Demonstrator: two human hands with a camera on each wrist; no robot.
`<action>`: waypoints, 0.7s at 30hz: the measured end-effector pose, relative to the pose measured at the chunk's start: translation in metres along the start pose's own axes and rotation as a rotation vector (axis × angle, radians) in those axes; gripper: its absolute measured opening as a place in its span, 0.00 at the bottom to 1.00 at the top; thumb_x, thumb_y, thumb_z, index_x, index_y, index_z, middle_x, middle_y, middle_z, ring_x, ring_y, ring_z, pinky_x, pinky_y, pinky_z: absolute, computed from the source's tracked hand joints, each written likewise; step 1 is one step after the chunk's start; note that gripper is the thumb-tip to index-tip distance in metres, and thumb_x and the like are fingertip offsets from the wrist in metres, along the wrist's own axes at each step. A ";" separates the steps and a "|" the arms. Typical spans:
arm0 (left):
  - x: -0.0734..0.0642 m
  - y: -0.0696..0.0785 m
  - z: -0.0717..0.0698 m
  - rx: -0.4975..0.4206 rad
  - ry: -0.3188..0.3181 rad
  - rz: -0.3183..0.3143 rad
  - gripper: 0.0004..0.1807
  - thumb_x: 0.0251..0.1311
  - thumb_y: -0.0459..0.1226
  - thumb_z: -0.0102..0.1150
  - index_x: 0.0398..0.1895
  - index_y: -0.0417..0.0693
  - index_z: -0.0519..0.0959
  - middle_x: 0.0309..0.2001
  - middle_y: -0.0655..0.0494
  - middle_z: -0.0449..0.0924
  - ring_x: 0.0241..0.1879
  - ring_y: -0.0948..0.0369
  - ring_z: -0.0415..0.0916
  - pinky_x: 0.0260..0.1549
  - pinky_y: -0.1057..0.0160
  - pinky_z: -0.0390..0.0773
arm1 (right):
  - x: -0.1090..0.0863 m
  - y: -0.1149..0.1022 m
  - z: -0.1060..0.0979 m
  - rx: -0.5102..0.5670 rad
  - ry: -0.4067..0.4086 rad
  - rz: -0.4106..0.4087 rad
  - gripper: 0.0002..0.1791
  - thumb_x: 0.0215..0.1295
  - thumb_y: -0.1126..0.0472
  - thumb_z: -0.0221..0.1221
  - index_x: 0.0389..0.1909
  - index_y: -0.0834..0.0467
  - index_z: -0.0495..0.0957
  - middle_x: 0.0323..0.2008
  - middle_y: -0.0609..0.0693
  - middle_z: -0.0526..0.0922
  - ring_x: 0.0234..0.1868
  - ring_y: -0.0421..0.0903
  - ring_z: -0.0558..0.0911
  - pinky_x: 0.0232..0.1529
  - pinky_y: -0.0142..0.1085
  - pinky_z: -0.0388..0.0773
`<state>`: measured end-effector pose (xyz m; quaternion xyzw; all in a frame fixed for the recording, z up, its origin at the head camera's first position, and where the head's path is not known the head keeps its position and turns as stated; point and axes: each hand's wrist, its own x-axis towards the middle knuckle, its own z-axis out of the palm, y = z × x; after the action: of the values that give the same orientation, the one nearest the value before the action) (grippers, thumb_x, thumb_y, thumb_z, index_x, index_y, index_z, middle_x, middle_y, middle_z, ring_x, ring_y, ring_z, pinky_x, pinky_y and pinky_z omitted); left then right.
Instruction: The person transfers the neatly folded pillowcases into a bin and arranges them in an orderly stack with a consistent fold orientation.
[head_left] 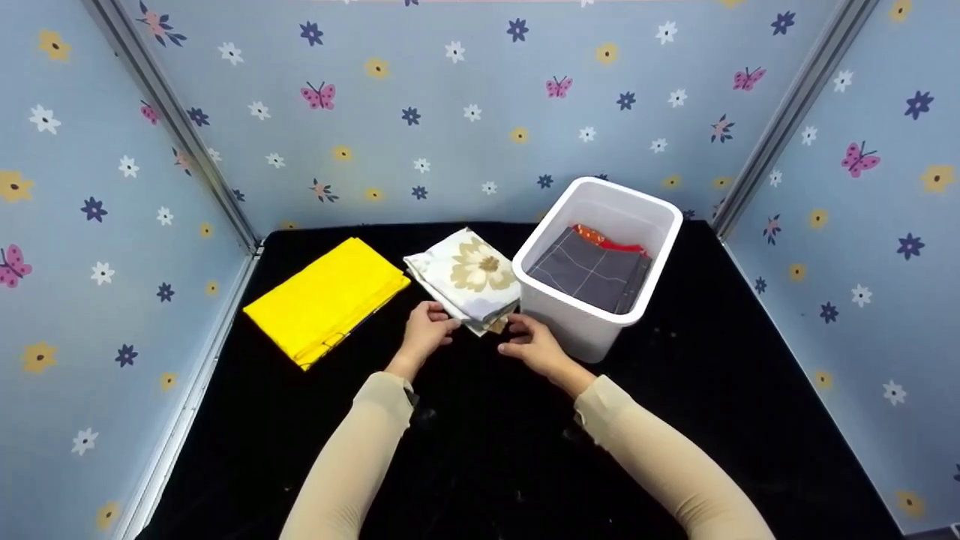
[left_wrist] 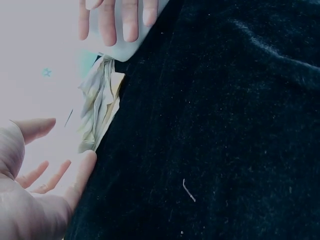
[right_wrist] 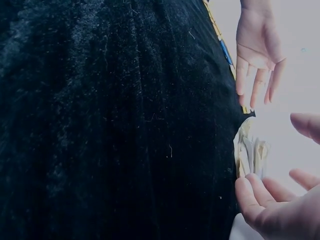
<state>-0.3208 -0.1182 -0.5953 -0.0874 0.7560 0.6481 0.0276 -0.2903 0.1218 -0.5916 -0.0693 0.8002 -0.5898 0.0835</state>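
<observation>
A folded white cloth with a tan flower print lies on the black table between both hands. My left hand is at its near left edge, thumb apart from the fingers. My right hand is at its near right corner, beside the white bin. In the left wrist view the left hand has a fingertip at the end of the layered cloth edge. In the right wrist view the right hand touches the other end of the cloth with nearly straight fingers, thumb apart.
A folded yellow cloth lies to the left. At the right stands a white bin holding a dark grey checked cloth and an orange-red one. Flower-patterned walls enclose the black table at the back and sides.
</observation>
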 end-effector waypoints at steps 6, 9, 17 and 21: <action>0.005 -0.004 0.003 0.030 0.020 -0.003 0.35 0.66 0.28 0.69 0.73 0.29 0.67 0.63 0.26 0.77 0.48 0.41 0.87 0.49 0.48 0.93 | 0.008 0.003 0.007 -0.004 -0.005 0.030 0.43 0.62 0.67 0.73 0.78 0.68 0.68 0.67 0.71 0.77 0.63 0.68 0.83 0.66 0.54 0.84; 0.008 -0.007 0.005 0.032 0.032 -0.014 0.38 0.66 0.29 0.69 0.76 0.29 0.65 0.65 0.25 0.76 0.50 0.37 0.87 0.49 0.48 0.93 | 0.012 0.006 0.012 -0.001 0.002 0.052 0.44 0.62 0.67 0.73 0.79 0.67 0.66 0.68 0.72 0.76 0.64 0.68 0.82 0.67 0.53 0.84; 0.015 -0.013 0.009 -0.033 0.025 -0.047 0.42 0.68 0.31 0.68 0.80 0.27 0.59 0.68 0.23 0.73 0.57 0.34 0.85 0.50 0.51 0.93 | 0.019 0.009 0.022 0.017 0.047 0.090 0.47 0.62 0.68 0.72 0.80 0.68 0.63 0.66 0.73 0.76 0.64 0.67 0.82 0.65 0.51 0.85; 0.018 -0.013 0.012 -0.106 0.024 -0.072 0.42 0.68 0.30 0.67 0.80 0.25 0.57 0.67 0.23 0.73 0.59 0.36 0.83 0.52 0.51 0.92 | 0.020 0.009 0.025 0.015 0.057 0.099 0.47 0.61 0.67 0.73 0.81 0.68 0.63 0.65 0.73 0.77 0.64 0.66 0.82 0.65 0.50 0.86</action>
<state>-0.3375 -0.1097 -0.6125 -0.1239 0.7172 0.6848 0.0371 -0.3042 0.0969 -0.6088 -0.0122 0.8002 -0.5928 0.0900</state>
